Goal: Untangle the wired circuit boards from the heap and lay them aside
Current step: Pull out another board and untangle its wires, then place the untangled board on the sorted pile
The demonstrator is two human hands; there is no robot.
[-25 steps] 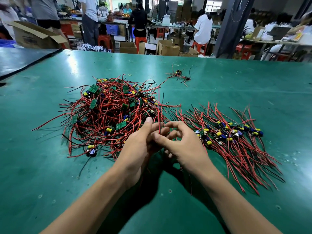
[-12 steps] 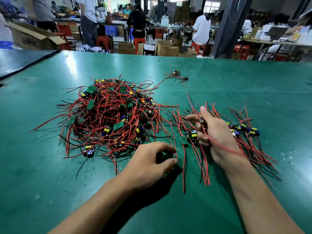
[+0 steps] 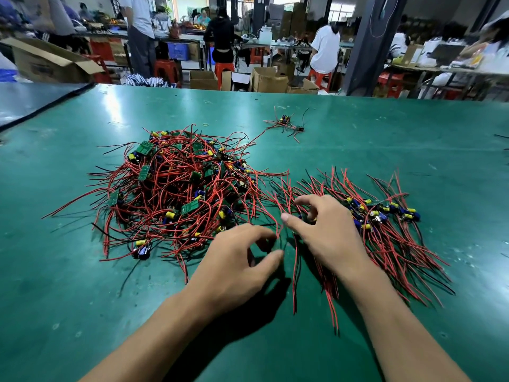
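Reaching in from the near edge, both forearms over the green table top (image 3: pixel 385 139).

Hidden bits first. My right hand (image 3: pixel 330 235) sits palm-down on the left end of the laid-aside row (image 3: pixel 385 224), fingers curled over the boards there. A yellow part peeks out under them, but I can't tell if I'm gripping a board or just resting on it. My left hand (image 3: pixel 237 260) is just beside it, thumb and forefinger apart in a C with nothing between them. The forefinger tip is right at a red wire end. Boards low in the heap (image 3: pixel 179 194) are buried under wire.

Materials: the heap is a domed tangle of thin red and black leads, small green boards, and yellow and blue barrel parts. The row on the right is flatter, with leads fanned both ways and parts lined along the middle. A few loose red-black leads (image 3: pixel 295 271) lie between my wrists. A small stray bunch (image 3: pixel 286 124) sits further back, apart from both. The table top is smooth and glossy, with pale specks.

Room: open green surface at near left, beyond the heap and right of the row. Heap and row nearly touch at their wire ends. A darker table (image 3: pixel 33 100) butts the far left corner. Past the far edge: cardboard boxes (image 3: pixel 270 78), red stools (image 3: pixel 165 70), people (image 3: pixel 326 48) at benches, all blurred.
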